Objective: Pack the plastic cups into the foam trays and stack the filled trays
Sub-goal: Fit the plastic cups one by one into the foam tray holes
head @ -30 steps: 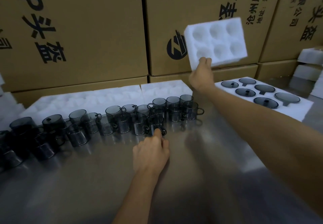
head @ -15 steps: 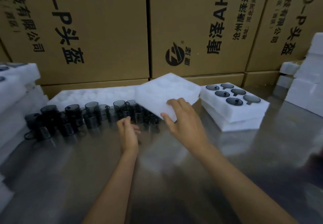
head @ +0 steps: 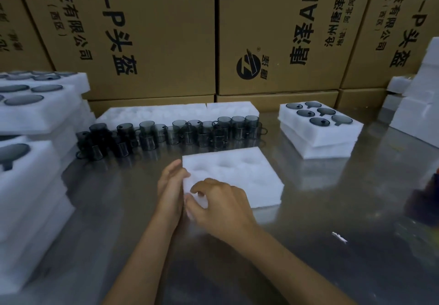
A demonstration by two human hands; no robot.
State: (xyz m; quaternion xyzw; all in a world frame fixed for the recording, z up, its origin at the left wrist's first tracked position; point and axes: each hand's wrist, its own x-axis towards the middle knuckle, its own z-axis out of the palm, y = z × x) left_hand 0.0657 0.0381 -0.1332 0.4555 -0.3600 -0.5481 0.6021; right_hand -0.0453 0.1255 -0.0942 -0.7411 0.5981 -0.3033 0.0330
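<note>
Stacked white foam trays holding dark cups (head: 35,114): far left of empty tray, on steel worktop (head: 308,245).
Loose smoky-grey plastic cups with handles (head: 180,131): row behind empty tray.
Left hand (head: 169,189): fingers straight, flat against empty tray's left edge.
Empty white foam tray with round recesses (head: 237,174): flat on worktop, centre.
Right hand (head: 222,203): fingers curled, gripping tray's near-left corner.
Filled white foam tray on second tray (head: 332,131): right of and behind empty tray.
Brown cardboard boxes (head: 166,31): behind everything.

A packing room or warehouse: printed cardboard cartons (head: 152,33) are standing stacked along the steel bench's (head: 308,245) far edge, foam trays (head: 35,114) piling at its left.
</note>
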